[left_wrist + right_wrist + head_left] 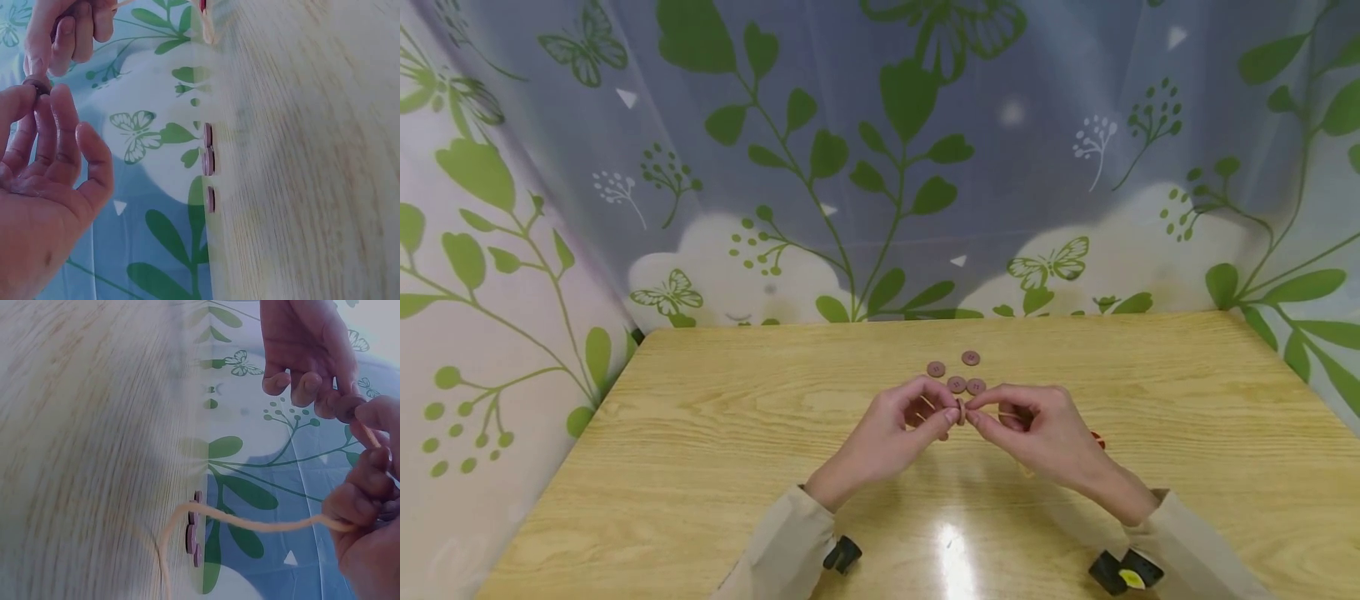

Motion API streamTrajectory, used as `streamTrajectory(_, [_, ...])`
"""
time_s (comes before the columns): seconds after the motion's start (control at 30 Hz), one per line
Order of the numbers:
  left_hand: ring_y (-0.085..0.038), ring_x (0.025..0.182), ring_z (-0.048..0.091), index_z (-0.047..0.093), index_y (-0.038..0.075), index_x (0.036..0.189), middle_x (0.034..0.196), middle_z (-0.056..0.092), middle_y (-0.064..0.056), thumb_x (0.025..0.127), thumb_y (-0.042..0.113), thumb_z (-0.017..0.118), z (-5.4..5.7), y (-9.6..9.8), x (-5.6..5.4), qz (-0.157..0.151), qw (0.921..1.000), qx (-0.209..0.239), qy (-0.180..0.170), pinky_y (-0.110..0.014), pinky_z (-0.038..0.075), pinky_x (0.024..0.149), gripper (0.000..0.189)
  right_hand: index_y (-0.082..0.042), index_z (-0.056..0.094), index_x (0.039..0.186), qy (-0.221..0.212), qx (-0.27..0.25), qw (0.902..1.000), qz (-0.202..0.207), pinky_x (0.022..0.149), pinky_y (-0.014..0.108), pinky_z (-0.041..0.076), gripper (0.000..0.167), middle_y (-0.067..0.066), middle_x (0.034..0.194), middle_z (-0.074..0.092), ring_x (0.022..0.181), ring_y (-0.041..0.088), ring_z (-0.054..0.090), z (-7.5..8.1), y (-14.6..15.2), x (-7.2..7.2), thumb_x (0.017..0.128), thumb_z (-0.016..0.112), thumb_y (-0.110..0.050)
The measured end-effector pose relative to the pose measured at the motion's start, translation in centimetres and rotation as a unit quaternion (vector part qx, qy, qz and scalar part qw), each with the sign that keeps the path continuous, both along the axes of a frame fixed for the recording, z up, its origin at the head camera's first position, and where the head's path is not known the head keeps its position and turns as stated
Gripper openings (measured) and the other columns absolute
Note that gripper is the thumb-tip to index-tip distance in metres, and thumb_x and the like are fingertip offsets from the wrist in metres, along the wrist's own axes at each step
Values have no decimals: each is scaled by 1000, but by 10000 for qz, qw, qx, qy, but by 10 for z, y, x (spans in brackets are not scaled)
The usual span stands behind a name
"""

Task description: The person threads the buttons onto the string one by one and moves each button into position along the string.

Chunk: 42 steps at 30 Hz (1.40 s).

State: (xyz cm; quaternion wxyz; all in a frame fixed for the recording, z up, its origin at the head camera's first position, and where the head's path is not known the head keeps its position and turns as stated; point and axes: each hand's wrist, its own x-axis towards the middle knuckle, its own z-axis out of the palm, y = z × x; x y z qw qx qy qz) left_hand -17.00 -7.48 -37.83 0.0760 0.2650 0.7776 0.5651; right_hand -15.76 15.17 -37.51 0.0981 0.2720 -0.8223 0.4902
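Observation:
Over the middle of the table, my left hand (904, 425) pinches a brown button (960, 412) on edge between thumb and index finger. My right hand (1045, 429) meets it from the other side, thumb and index fingertip right at the button. A peach cord (269, 525) runs through the curled fingers of the right hand, and a stretch of it leads up to the button (349, 407) in the right wrist view. The rest of the cord droops toward the table. Just beyond the hands, several matching buttons (956, 384) lie flat on the wood.
A small red object (1098, 439) shows partly behind the right wrist, with cord beside it in the left wrist view. The wooden table (722, 450) ends at a patterned curtain (820, 208) at the back. Dark wrist cameras sit at both sleeves.

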Motion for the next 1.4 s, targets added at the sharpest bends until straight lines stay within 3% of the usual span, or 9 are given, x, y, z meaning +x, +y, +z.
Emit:
streamTrajectory(0.27, [-35, 89, 69, 65, 11, 110, 106, 72, -15, 102, 14, 62, 1, -2, 2, -2, 9998, 130, -139, -22, 53, 69, 9, -13, 77, 112, 186, -140, 9990, 375, 43, 20, 32, 25, -7, 61, 51, 51, -1, 36, -3, 1, -1, 89, 77, -3])
streamTrajectory(0.4, [-36, 91, 70, 65, 11, 110, 107, 71, -19, 103, 16, 62, 2, -2, 2, -11, 9997, 134, -191, -22, 53, 69, 10, -12, 76, 114, 264, -204, 9982, 494, 42, 20, 32, 28, -5, 61, 52, 51, -2, 35, -4, 1, -2, 87, 78, -2])
streamTrajectory(0.7, [-37, 91, 71, 65, 10, 110, 108, 72, -14, 103, 15, 61, 0, -1, 2, -96, 9997, 125, -161, -24, 54, 70, 9, -9, 75, 117, 412, -324, 9965, 657, 41, 19, 30, 33, -5, 61, 53, 49, -1, 34, -6, 1, -3, 86, 78, 1])
streamTrajectory(1.03, [-17, 86, 70, 64, 11, 110, 109, 71, -17, 104, 16, 60, 1, 0, 2, -141, 9998, 40, -137, -25, 54, 70, 9, -15, 75, 118, 181, -193, 9984, 496, 43, 19, 32, 32, -8, 63, 53, 51, -2, 36, -6, 1, -4, 88, 79, -4])
streamTrajectory(1.27, [-27, 91, 71, 64, 10, 110, 108, 71, -14, 104, 18, 61, 1, 0, 2, -167, 9997, 35, -165, -36, 59, 76, 11, -16, 70, 115, 96, -151, 9983, 554, 45, 20, 37, 31, -4, 73, 58, 53, -1, 40, -5, 1, -5, 87, 79, -3])
streamTrajectory(1.4, [-32, 92, 71, 64, 11, 110, 108, 69, -19, 104, 19, 61, 1, -1, 2, -103, 9997, -24, -199, -25, 55, 73, 11, -17, 67, 111, 116, -94, 9987, 490, 45, 21, 40, 32, -1, 89, 66, 56, 2, 48, -5, 1, -5, 86, 79, -2])
